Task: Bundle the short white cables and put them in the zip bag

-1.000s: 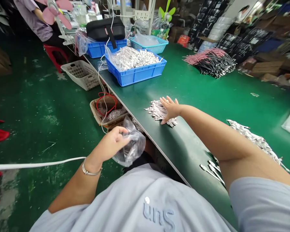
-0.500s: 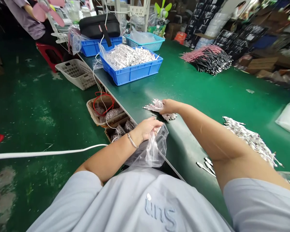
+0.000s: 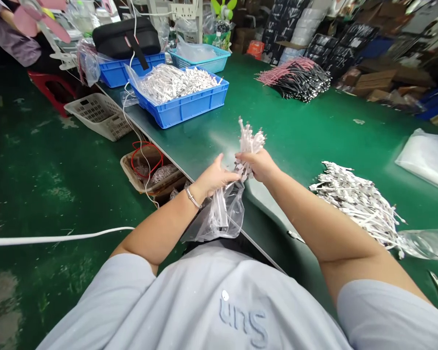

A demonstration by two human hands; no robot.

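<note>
My right hand [image 3: 260, 163] is closed around a bundle of short white cables [image 3: 251, 140], their ends fanned upward. The bundle's lower ends are at the mouth of a clear plastic bag [image 3: 219, 214]. That bag hangs at the table edge in front of my shirt, gripped by my left hand [image 3: 217, 177], whose thumb is raised apart from the fingers. Something pale shows through the bag's film. Right of my right forearm lies a heap of similar white cables [image 3: 357, 201]. One loose white piece [image 3: 295, 236] lies partly behind that forearm.
A blue bin [image 3: 190, 109] of white cables stands up the green table, with a black case [image 3: 127, 38] behind it. Black and pink cables [image 3: 295, 80] lie farther back. Below the left table edge are a white basket [image 3: 98, 114] and a box [image 3: 146, 170]. A white cord [image 3: 58, 238] crosses at left.
My right hand has lifted the cable bundle off the table and brought it upright to the bag's mouth. My left thumb has risen. The view has shifted to the right.
</note>
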